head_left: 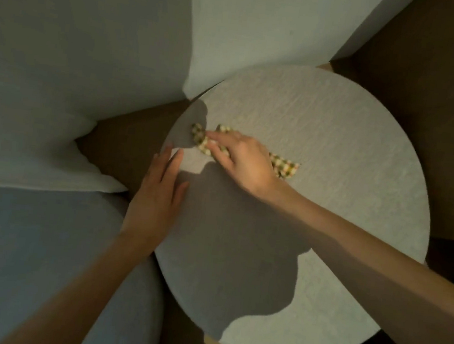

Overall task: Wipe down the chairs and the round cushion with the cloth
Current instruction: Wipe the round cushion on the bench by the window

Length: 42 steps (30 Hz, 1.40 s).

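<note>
One round cushion (323, 120), one cloth (284, 167) and two bare hands are in view. The cushion is a pale off-white disc with a fine ribbed weave, lit on its far and right parts and crossed by broad shadows of the arms over its near left half. The cloth is small, checked in cream, green and a reddish tone, and lies bunched and stretched out on the cushion's upper left part, near the rim. The right hand (245, 159) lies on top of the cloth, its fingers (219, 154) spread and fairly straight, pressing the fabric down rather than curling round it; both ends of the cloth stick out beyond the hand. The left hand (159, 192) rests flat on the cushion's left rim, just beside the cloth but apart from it, fingers (167, 160) straight and close together, holding nothing. Pale grey upholstered surfaces (62, 70) fill the left and top of the view; how many chairs they make up cannot be told. A brown floor (428, 114) shows to the right.
</note>
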### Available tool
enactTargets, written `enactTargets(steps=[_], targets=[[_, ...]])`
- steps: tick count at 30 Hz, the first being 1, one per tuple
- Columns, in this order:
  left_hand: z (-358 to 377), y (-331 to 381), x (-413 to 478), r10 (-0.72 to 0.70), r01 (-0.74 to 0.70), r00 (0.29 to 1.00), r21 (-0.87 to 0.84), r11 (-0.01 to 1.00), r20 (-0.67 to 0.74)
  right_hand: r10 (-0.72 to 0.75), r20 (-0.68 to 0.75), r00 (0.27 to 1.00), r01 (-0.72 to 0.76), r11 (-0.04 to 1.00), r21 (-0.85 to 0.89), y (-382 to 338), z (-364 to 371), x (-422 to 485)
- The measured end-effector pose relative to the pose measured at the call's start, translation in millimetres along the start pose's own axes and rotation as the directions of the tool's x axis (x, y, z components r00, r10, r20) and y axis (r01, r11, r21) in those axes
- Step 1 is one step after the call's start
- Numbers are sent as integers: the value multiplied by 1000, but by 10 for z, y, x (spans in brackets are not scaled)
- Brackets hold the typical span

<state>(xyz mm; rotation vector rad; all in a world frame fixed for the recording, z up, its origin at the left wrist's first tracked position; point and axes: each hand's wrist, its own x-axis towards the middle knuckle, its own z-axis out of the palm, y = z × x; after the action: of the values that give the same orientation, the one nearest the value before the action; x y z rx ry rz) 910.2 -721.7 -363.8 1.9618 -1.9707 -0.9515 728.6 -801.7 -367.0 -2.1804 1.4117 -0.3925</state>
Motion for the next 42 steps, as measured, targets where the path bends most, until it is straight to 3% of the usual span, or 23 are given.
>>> enactTargets(steps=[2,4,5,7,9,10,12,14,17,22,27,29,33,36,39,42], targets=[[-22,-41,-108,-36,37,999,-29,999,7,-85,77,993,84,996,11,-108,14,-211],[-31,-71,-196,-45,46,999,-43,998,23,-129,55,990,133,990,-56,-50,-62,-224],[-35,-86,-231,-43,45,999,-52,998,34,-89,-7,996,88,993,-81,20,-104,-163],[-41,-119,-267,-40,43,998,-75,996,44,129,-183,975,-145,986,-79,176,-190,23],[-46,-139,-285,-58,59,998,-109,992,18,334,-327,884,-350,937,12,227,-168,149],[-48,-142,-299,-81,79,997,-136,988,-10,367,-350,862,-370,927,60,158,-92,171],[-46,-141,-341,-153,137,987,-212,968,-58,293,-296,909,-284,956,73,-116,134,132],[-58,-136,-400,-253,223,965,-310,924,-61,129,-175,976,-123,991,46,-408,328,-6],[-110,-149,-506,-346,312,938,-414,855,-6,-72,-75,995,74,997,24,-615,433,-284],[-149,-201,-793,-219,201,976,-363,910,-8,-152,39,988,150,987,56,-687,492,-906],[-79,-174,-943,-226,263,963,-322,910,146,-166,49,985,164,985,51,-765,536,-1600],[-27,-83,-1066,-179,214,974,-293,932,141,-170,51,984,168,985,37,-785,561,-1884],[101,78,-1247,-126,153,969,-115,982,214,-221,54,974,221,975,-1,-786,579,-2449],[166,132,-1325,-111,134,965,-84,987,239,-241,104,965,246,968,-45,-754,527,-2861],[260,223,-1408,-35,47,971,-45,998,238,-193,95,977,201,977,-77,-716,437,-3150],[369,376,-1465,26,-12,970,-57,998,241,55,-157,986,-68,994,-81,-767,416,-3122]])
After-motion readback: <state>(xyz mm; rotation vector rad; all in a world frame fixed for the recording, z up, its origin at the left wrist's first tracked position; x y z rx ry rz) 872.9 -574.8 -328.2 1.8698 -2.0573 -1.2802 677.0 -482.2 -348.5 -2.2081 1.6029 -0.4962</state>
